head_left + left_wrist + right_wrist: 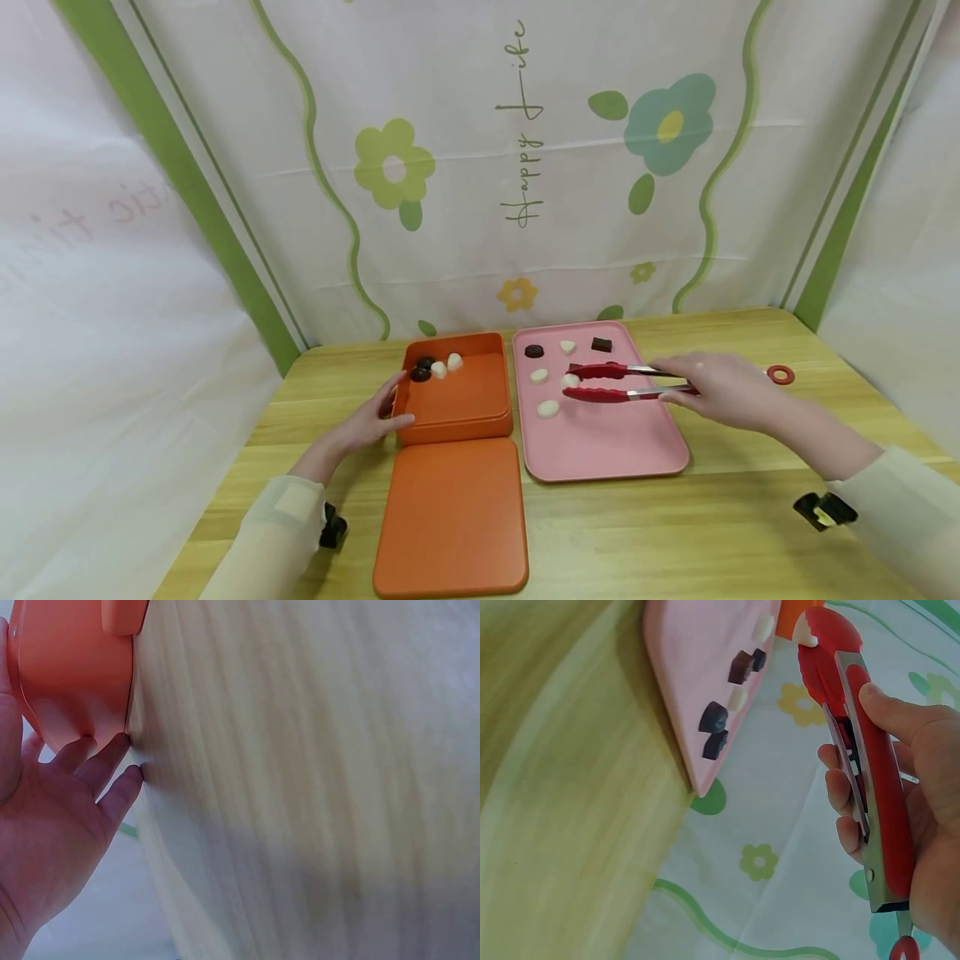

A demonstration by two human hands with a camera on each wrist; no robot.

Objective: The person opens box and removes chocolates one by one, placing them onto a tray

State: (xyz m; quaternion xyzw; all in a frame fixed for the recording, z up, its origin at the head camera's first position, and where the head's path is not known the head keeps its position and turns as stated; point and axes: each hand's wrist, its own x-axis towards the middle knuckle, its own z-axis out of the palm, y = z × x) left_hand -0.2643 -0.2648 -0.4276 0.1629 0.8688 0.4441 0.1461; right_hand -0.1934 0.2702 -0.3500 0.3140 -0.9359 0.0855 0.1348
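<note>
My right hand point(720, 387) grips a pair of tongs point(881, 780) with red tips and metal arms. A white chocolate point(804, 634) sits between the red tips, over the pink tray point(600, 454). On that tray are several dark and white chocolates, among them a dark round one point(534, 352) and a white oval one point(548, 408). My left hand point(367, 423) rests against the left wall of an open orange box point(457, 408), fingers extended along its side and thumb by the front corner. Inside the box lie dark chocolates point(422, 374) and white chocolates point(454, 362), at the left.
In front of the box an orange lid point(453, 521) lies flat on the wooden table point(600, 542). The tray stands close to the right of the box. Behind the table hangs a white curtain point(465, 250) with printed flowers, and more sheeting encloses both sides.
</note>
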